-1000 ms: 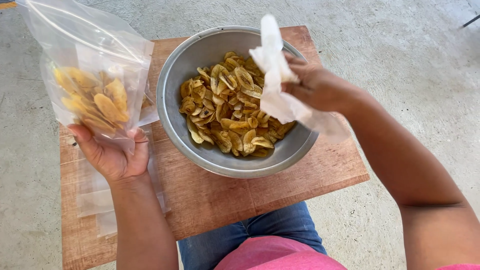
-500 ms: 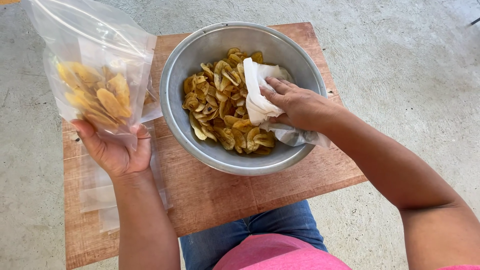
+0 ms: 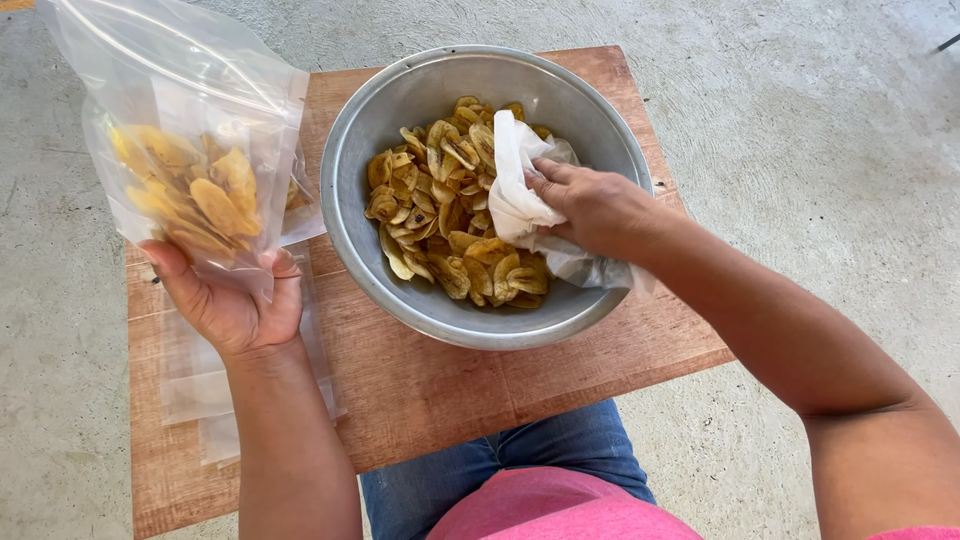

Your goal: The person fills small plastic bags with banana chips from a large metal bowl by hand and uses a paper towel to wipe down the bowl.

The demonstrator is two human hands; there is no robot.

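From my remote seat I saw the left hand [image 3: 228,300] at lower left of frame, palm up, fingers curled under the bottom of a clear plastic bag [image 3: 175,120] w/ fried banana chips [image 3: 190,195] settled low inside; the bag stood upright, its mouth reaching the top left corner. The right hand [image 3: 590,205] sat center-right, inside the metal bowl [image 3: 400,95], clenched on a crumpled white plastic sheet [image 3: 520,185] that lay against the loose chips [image 3: 450,225] heaped in the bowl. Whether any chips were caught under the sheet, I couldn't tell.

The bowl filled the upper middle, resting on a reddish wooden board [image 3: 430,390]. Its near rim stayed well inside the board's front edge, w/ a bare strip of wood between; its right rim came close to the board's right edge, approx. where the right forearm crossed. The bag's side hung just beside the bowl's left rim, hardly any gap there. A stack of flat empty bags [image 3: 200,390] lay on the board's left part, under the left wrist. Concrete floor [image 3: 800,110] showed open at right and top. Jeans and a pink shirt showed at bottom center, under the board's front edge.
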